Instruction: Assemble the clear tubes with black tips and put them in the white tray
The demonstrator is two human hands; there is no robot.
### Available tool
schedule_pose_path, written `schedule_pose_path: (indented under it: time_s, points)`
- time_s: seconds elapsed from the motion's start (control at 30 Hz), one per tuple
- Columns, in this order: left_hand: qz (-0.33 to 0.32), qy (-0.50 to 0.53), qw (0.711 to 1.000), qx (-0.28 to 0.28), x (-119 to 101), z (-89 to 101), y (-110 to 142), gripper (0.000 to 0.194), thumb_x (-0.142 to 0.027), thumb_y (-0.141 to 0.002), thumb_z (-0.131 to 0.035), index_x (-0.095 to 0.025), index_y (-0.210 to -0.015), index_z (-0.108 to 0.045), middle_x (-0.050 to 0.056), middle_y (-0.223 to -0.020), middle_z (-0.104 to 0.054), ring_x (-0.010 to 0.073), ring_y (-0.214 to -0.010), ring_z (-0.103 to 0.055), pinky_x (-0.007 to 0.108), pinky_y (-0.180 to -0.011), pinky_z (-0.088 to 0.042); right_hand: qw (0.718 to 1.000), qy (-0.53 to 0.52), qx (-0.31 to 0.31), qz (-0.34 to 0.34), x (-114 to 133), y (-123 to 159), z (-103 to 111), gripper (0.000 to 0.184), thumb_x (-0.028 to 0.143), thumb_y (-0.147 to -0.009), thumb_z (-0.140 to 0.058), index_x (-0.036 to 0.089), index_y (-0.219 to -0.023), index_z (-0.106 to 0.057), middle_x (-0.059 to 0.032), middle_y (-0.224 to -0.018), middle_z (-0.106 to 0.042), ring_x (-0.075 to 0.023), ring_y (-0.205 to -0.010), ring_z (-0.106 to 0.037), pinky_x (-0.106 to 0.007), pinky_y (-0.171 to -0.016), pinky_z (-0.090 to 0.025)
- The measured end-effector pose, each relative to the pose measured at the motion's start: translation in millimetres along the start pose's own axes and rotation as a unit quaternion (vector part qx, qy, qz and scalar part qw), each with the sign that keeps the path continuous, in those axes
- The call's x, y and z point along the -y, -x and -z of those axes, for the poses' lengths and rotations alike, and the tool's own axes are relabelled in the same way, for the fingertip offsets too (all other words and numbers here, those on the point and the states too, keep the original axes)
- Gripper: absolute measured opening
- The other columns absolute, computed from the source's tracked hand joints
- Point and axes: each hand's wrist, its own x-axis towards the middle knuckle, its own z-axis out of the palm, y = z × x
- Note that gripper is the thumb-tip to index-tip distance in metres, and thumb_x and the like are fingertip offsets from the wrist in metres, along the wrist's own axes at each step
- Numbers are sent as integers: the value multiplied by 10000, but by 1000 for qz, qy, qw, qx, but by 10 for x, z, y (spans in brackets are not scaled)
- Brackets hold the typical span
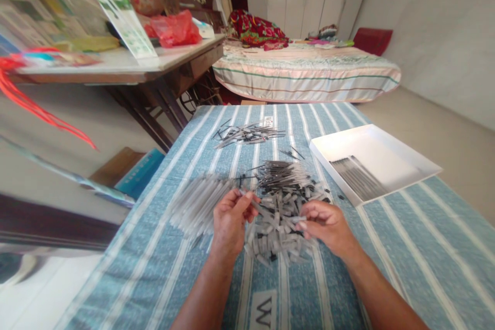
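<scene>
A heap of small grey clip-like pieces with thin dark pins [284,206] lies on the blue striped cloth in front of me. My left hand [231,216] is closed in a pinch on one thin grey piece at the heap's left edge. My right hand [323,221] rests on the heap's right side, its fingers curled onto a grey piece. A bundle of pale grey sticks [197,203] lies just left of my left hand. A smaller scatter of dark pins [247,134] lies farther back.
A white shallow tray [390,152] with a row of dark pins stands at the right. The striped table [425,247] fills the foreground. A cluttered desk [127,62] stands at the left and a bed [309,72] behind.
</scene>
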Motion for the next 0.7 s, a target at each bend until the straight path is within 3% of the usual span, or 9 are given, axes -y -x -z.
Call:
schedule_pose_path:
  time_s: [0.13,0.3,0.7]
  points:
    - [16,36,999,-14,-20,-16,-3,222,-252,-637,-694,-146,-736,-525,3,-641,-659,60,-420,-513,164,-405,-348,998,-61,6,1,11,27,-98,151,264,-707,-657,176,-728,-536,-6,-616,-667,-100,-444,-548,-204,-451,-418]
    - [17,55,998,-16,-32,-40,1,222,-231,-621,-705,-141,-732,-535,12,-650,-666,64,-427,-529,167,-417,-381,999,-53,6,7,-14,33,-167,158,255,-721,-662,175,-720,-526,-2,-591,-663,-97,-449,-556,-192,-457,-404]
    - [8,88,996,-20,-6,-4,-20,208,-197,-635,-693,-138,-736,-522,16,-626,-661,68,-414,-531,155,-386,-375,996,-80,-27,18,-34,19,-168,175,245,-722,-661,176,-680,-505,6,-573,-650,-100,-450,-573,-185,-452,-425]
